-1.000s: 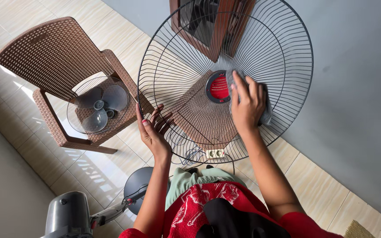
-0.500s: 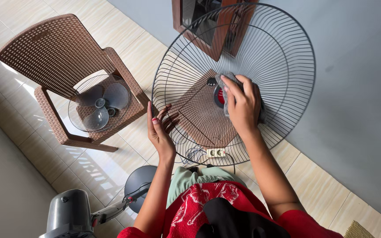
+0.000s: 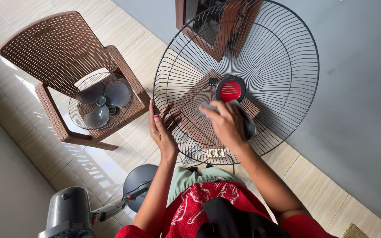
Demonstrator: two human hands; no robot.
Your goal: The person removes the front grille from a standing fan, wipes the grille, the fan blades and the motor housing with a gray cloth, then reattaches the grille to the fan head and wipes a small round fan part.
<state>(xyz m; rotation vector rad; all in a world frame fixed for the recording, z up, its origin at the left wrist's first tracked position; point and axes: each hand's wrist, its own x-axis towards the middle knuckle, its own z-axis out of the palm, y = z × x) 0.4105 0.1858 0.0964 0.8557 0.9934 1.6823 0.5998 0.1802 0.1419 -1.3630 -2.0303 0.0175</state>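
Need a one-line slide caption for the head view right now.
Left hand steadies a round wire fan grille while right hand presses a grey cloth near its red hub.

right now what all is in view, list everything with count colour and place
round black wire fan guard: 1, black with red centre cap, held upright in the middle
grey cloth: 1, grey, under the right hand on the guard
brown woven plastic chair: 1, brown, left on the tiled floor
grey fan blade in rear wire guard: 1, grey, on the chair seat
grey fan motor and stand: 1, grey, bottom left
white power strip: 1, white, floor below the guard
left hand: 1, steadying the guard's left rim
right hand: 1, pressing the cloth
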